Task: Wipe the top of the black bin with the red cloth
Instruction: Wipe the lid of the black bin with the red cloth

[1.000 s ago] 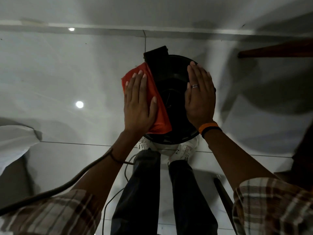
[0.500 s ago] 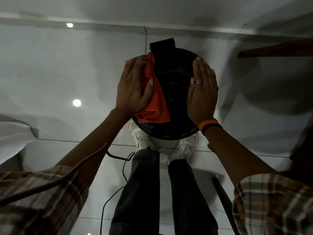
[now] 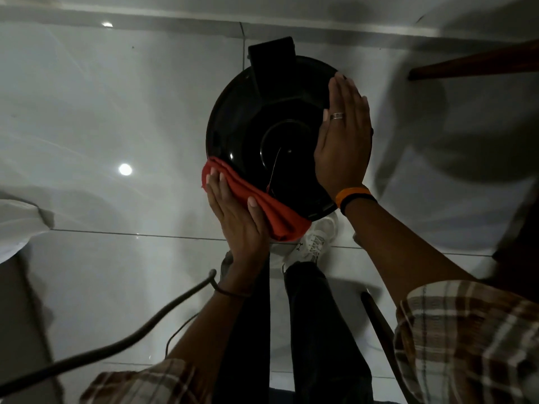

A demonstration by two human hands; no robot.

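Note:
The black bin [image 3: 262, 118] stands on the floor below me, its round glossy lid facing up with a flat hinge tab at the far side. The red cloth [image 3: 271, 208] lies bunched along the lid's near left rim. My left hand [image 3: 236, 217] presses flat on the cloth, fingers together, thumb on the fabric. My right hand [image 3: 344, 141] rests flat and open on the lid's right side, a ring on one finger and an orange and black band at the wrist.
Glossy white floor tiles [image 3: 102, 112] surround the bin. My dark trousers and white shoes [image 3: 315, 243] are just behind it. A grey cable [image 3: 131, 342] crosses the lower left. A brown wooden bar [image 3: 472, 65] juts in at the upper right. White fabric [image 3: 17, 225] sits at the left edge.
My left hand slid the red cloth from the lid's far left side down along the rim to its near left edge. My right hand stayed on the lid's right side.

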